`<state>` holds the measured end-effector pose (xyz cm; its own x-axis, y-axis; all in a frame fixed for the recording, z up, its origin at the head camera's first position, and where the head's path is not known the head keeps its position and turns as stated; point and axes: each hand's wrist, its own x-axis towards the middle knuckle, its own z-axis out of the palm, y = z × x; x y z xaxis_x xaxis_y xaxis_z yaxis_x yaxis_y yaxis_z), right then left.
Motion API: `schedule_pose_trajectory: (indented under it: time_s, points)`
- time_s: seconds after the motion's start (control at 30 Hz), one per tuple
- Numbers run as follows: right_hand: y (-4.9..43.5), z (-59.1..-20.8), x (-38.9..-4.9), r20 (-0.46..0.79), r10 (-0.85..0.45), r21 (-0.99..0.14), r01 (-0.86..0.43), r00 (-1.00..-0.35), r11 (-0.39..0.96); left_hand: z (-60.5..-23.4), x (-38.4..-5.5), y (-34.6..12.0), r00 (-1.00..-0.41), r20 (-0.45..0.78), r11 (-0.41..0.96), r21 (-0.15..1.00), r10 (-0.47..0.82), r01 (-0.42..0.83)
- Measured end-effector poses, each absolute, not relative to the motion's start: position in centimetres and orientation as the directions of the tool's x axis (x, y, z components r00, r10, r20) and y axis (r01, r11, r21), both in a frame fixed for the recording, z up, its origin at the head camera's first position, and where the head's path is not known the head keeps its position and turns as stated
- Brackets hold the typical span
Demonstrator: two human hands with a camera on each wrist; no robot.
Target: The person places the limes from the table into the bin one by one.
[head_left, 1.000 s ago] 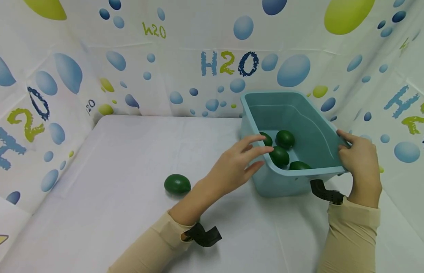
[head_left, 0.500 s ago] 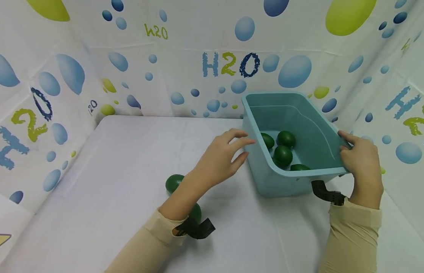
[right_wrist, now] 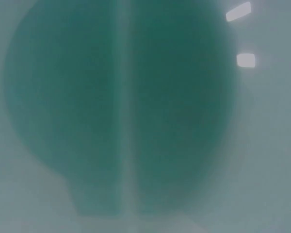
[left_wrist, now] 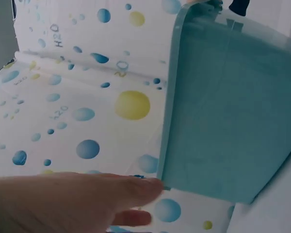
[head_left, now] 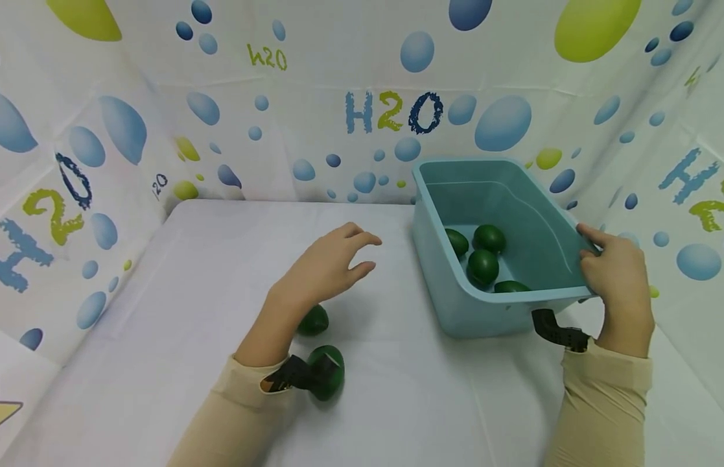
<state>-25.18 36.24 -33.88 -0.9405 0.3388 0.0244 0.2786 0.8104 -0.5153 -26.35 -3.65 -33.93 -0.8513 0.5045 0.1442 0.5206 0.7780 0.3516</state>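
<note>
A light teal plastic bin [head_left: 463,314] stands on the right of the table in the head view, with several dark green avocados [head_left: 483,267] lying in it. My right hand [head_left: 615,272] grips the bin's rim at the near right corner. Left of the bin, my left hand [head_left: 323,269] hovers over the table, fingers loosely bent and holding nothing. Under its wrist lies one avocado [head_left: 316,321], partly hidden; a second avocado [head_left: 334,383] sits nearer, partly behind the black wrist strap. In the left wrist view the hand's fingers [left_wrist: 131,191] appear before the bin's side.
A white cloth covers the table [head_left: 181,292]. White curtains [head_left: 315,58] printed with blue and green drops enclose the back and both sides. Only a blurred close-up of a teal surface [right_wrist: 174,107] fills the right wrist view.
My left hand has moved left, from the bin's near left rim to above the table, uncovering the nearer avocado. The right hand and the bin stay put.
</note>
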Motion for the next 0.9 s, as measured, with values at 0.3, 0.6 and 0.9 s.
schedule_pose_trajectory:
  time_s: [0.3,0.6,0.9]
  points:
    - [36.5,-34.0,-25.2,0.014,0.346,-0.516,0.29,-0.938,0.806,-33.8,-26.2,-5.0,-0.873,-0.108,0.836,0.364,0.477,0.411]
    - [36.5,-34.1,-25.3,0.026,0.343,-0.516,0.281,-0.939,0.809,-34.4,-25.9,-6.4,-0.824,-0.36,0.888,0.317,0.437,0.333]
    - [36.4,-34.0,-25.4,0.038,0.335,-0.517,0.269,-0.941,0.813,-35.0,-26.5,-7.4,-0.77,-0.517,0.923,0.293,0.373,0.251]
